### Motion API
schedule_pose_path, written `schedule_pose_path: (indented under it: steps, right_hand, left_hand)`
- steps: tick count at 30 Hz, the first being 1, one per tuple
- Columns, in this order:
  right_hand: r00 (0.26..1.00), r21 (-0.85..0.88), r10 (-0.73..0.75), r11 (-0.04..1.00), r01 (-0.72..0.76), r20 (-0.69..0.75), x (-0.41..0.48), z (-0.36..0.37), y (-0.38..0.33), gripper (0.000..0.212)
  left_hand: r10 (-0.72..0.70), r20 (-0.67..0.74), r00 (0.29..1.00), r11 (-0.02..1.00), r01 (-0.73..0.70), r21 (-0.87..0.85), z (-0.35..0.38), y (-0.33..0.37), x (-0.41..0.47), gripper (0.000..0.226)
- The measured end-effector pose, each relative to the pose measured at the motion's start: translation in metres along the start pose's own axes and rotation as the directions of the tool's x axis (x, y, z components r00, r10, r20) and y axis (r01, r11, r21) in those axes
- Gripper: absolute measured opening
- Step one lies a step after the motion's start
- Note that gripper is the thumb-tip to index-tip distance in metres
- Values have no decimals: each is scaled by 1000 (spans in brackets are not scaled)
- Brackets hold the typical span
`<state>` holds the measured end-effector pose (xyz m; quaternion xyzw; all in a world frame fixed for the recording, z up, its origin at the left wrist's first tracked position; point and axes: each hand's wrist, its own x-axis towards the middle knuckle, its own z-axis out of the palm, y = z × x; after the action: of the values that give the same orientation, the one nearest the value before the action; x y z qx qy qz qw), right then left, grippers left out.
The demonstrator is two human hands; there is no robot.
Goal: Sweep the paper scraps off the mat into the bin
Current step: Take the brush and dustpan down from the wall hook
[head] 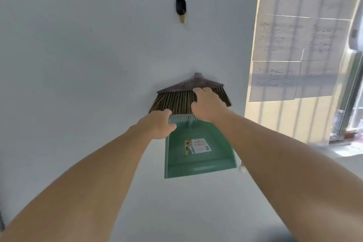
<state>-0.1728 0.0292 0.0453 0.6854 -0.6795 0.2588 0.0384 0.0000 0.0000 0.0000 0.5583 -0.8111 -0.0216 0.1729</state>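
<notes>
A broom with a dark brown head and tan bristles stands against the white wall. Just below it is a green dustpan with a label on it, its open mouth toward me. My left hand grips the dustpan's upper left edge by its comb, fingers curled over it. My right hand holds the broom, fingers over the head's lower edge and thumb on the bristles. The broom's handle is hidden. No mat, paper scraps or bin are in view.
A black wall hook with a wooden peg sits high on the wall. Printed paper sheets hang at the upper right. A sunlit window frame lies at the far right.
</notes>
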Motion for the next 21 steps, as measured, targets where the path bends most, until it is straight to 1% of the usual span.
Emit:
schedule_pose_path:
  steps: [2,3,6,7,12,15,18,21]
  right_hand:
    - [1000,-18,3,1000,-3,-3,15,3,-4,61]
    - [1000,-50,10,999,-10,-6,25,5,-4,61]
    - [999,-132,47,990,-48,-11,51,9,-2,59]
    - [998,-164,54,985,-56,-15,60,10,-1,60]
    - [997,-235,67,969,-75,-40,94,14,0,70]
    - [994,-245,81,965,-96,-73,108,17,6,79]
    - [993,-290,68,952,-93,-97,118,20,10,89]
    - [993,-318,54,944,-85,-103,123,24,12,89]
  left_hand:
    - [13,18,1000,1000,-13,-8,1,-5,14,60]
    - [20,22,1000,1000,-20,-7,3,-8,22,57]
    - [15,32,999,1000,-15,7,11,-11,40,40]
    - [14,22,1000,1000,-14,2,14,-13,46,38]
    - [8,-19,1000,999,-9,-53,22,-19,68,49]
    - [-2,-22,1000,995,0,-101,26,-25,76,44]
    - [6,17,1000,988,-3,-157,28,-27,81,42]
    - [41,16,999,986,-38,-160,28,-27,86,37]
